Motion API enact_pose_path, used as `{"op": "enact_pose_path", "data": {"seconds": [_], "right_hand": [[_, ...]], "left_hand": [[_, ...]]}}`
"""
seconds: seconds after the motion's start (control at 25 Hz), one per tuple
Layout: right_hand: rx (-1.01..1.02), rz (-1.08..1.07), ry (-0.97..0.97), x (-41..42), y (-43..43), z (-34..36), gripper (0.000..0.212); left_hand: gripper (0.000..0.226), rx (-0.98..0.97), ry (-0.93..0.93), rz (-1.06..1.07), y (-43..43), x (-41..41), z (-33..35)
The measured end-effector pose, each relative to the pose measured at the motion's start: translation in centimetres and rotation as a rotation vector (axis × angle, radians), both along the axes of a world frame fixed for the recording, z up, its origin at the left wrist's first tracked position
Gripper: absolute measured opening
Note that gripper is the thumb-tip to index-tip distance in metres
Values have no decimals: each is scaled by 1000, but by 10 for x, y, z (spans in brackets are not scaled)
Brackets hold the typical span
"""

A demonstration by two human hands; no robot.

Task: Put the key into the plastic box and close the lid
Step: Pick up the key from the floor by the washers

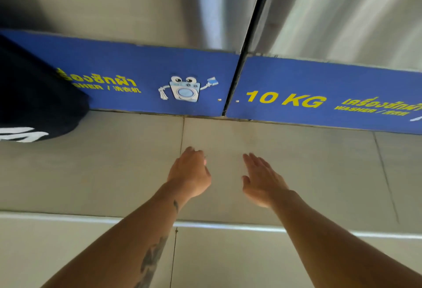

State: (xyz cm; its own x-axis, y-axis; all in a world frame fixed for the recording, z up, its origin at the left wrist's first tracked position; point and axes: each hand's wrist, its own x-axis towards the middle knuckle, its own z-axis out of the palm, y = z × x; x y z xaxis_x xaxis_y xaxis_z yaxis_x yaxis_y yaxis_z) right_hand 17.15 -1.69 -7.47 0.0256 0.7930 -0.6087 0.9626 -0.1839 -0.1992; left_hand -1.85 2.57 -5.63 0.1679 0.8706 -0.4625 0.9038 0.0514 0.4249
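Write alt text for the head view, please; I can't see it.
Two bare hands reach over a grey tiled floor: left hand curled, right hand flat and open. Blue washer signs and a dark bag lie beyond; no key or box visible.

Both forearms bare, no sleeves. Left forearm (127, 239) carries dark tattoos; a small one near the wrist.

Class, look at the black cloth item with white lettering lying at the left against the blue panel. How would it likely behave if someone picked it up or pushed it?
The black cloth item slumps in a soft rounded heap, so it would probably go floppy and drape when lifted. Pushed across the smooth tiled floor, it would likely bunch or slide, not roll. It looks unlikely to break.
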Motion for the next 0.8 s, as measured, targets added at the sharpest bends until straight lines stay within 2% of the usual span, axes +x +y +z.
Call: {"op": "enact_pose_path", "data": {"seconds": [0.16, 0.28, 0.52, 0.64, 0.8], "right_hand": [[-3, -103, 133, -27, -18, 107, 60], [47, -139, 184, -53, -40, 204, 58], [152, -9, 224, -80, -88, 406, 54], [190, 57, 262, -85, -117, 471, 54], [288, 170, 309, -85, -160, 548, 50]], "left_hand": [[15, -89, -43, 107, -14, -28, 100], [22, -59, -71, 145, -38, -47, 197], [28, -33, -105, 211, -100, -89, 396], [24, 48, -90, 214, -132, -94, 470], [30, 181, -73, 317, -199, -88, 565]]}}
